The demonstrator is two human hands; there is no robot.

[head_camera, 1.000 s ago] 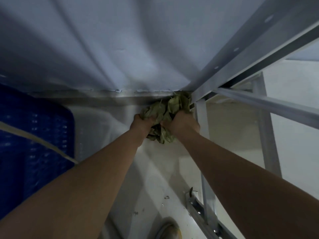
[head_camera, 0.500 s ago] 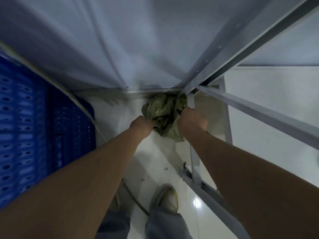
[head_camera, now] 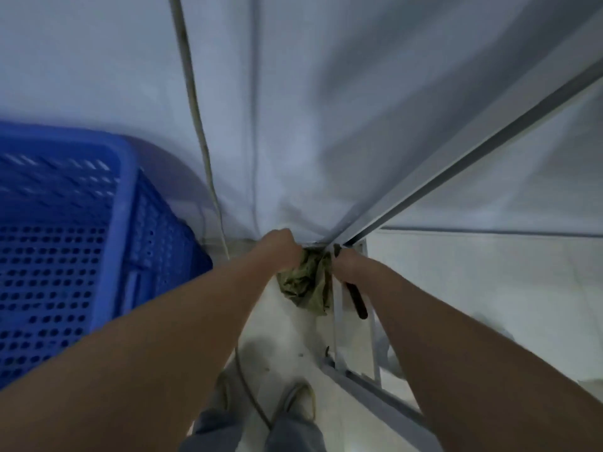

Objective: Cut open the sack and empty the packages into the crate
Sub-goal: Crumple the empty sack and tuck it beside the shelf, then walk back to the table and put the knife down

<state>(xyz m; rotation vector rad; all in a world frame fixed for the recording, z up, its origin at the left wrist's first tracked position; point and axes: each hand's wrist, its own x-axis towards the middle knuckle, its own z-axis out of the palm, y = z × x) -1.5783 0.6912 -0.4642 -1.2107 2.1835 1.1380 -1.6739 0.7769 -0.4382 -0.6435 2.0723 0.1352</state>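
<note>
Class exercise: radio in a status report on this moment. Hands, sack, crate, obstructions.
Left hand and right hand both gripping olive sack; right also holds a dark handle. Blue crate left, no packages visible inside. Metal frame beside sack.

Both bare forearms reach forward from the lower corners toward mid-frame. The left hand point(head_camera: 280, 247) is curled into a fist, knuckles up. The right hand point(head_camera: 349, 264) is clenched just beside it, slightly lower.

View tipped down: blue crate point(head_camera: 98, 243) rim now visible at 9 o'clock. Left hand point(head_camera: 277, 249) off green bundle point(head_camera: 303, 282), moved up to white sack point(head_camera: 293, 125) edge. Dark tool point(head_camera: 357, 300) now showing under right hand point(head_camera: 347, 264).
</note>
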